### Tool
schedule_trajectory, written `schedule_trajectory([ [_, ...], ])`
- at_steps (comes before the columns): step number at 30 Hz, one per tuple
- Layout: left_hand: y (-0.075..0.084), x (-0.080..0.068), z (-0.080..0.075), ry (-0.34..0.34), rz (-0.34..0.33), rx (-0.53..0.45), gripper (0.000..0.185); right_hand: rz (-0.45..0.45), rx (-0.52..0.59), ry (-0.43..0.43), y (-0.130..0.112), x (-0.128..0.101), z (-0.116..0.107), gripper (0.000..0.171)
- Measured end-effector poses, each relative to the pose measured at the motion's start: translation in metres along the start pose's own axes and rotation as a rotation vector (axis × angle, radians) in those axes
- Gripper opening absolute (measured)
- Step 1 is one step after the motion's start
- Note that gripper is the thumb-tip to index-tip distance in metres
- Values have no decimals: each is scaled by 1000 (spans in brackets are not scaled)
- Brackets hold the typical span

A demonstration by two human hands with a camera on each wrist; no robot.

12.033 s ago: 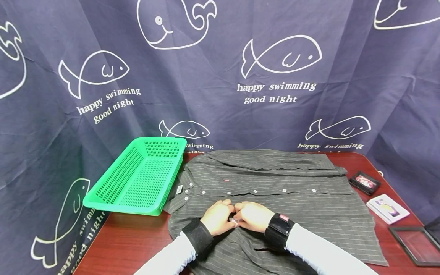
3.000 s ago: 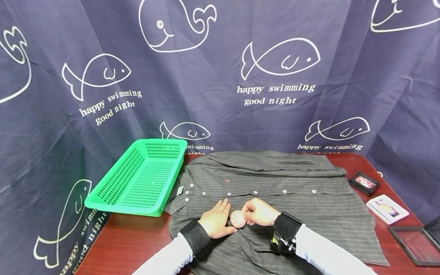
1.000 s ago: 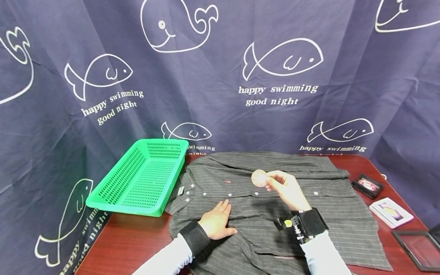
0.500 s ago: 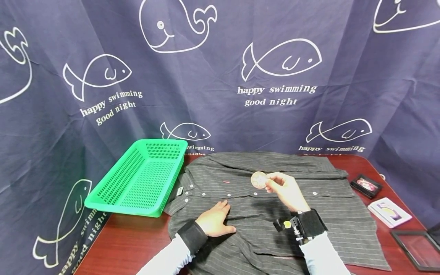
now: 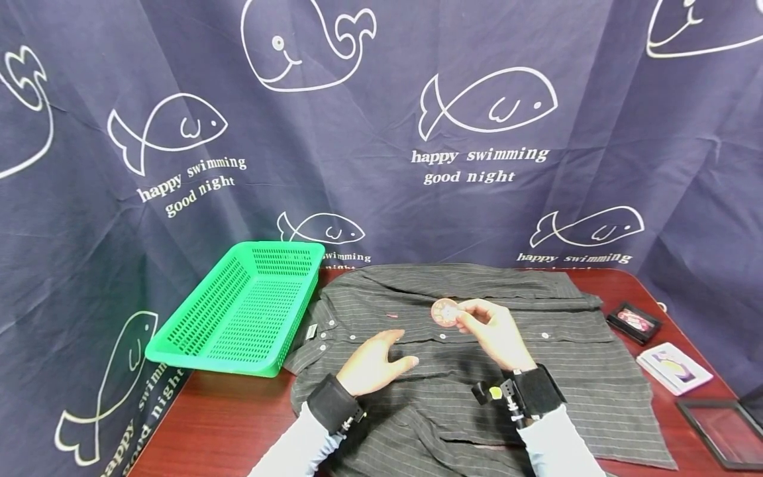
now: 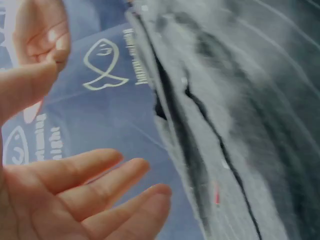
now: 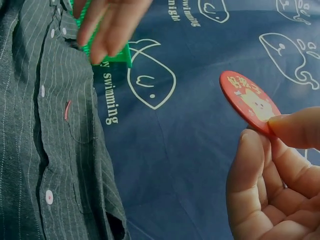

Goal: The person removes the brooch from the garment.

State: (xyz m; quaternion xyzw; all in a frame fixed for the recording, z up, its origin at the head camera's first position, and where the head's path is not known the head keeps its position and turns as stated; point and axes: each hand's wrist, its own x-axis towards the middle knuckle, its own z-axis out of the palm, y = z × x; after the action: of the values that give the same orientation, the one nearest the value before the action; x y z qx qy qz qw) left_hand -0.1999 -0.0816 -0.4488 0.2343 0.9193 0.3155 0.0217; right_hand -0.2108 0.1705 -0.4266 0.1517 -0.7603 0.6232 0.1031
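Note:
My right hand (image 5: 499,334) pinches a round red badge (image 5: 442,312) between thumb and fingers, raised over the shirt. Its printed face, a pale cartoon figure with yellow lettering, shows in the right wrist view, where the thumb (image 7: 297,127) lies over the lower edge. To its left, my left hand (image 5: 371,366) hovers above the cloth with thumb and fingers spread and nothing in its grasp. Beneath both hands lies a dark grey pinstriped shirt (image 5: 572,384), collar to the left, with a row of white buttons and a small red tag (image 5: 391,315).
A green perforated basket (image 5: 274,363) stands at the left, against the shirt collar. Along the right table edge lie a black case with a red picture (image 5: 634,322), a white square item with a purple and yellow print (image 5: 673,368) and a dark-framed clear panel (image 5: 679,414).
Both hands worked close together on the shirt earlier. Since then my right hand has lifted the badge up and away; just now my left hand has risen off the cloth toward it.

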Motion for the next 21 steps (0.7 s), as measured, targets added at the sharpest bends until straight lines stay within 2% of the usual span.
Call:
schedule_trajectory([
  [6,8,4,-4,110,25,-113,59,-26,-100,15,-7,-2,3,15],
  [15,20,10,-8,182,23,-293,44,-93,-154,38,-16,-8,11,13],
  [21,26,10,-13,238,-2,-315,36,-170,-185,29,-21,-10,16,12],
])
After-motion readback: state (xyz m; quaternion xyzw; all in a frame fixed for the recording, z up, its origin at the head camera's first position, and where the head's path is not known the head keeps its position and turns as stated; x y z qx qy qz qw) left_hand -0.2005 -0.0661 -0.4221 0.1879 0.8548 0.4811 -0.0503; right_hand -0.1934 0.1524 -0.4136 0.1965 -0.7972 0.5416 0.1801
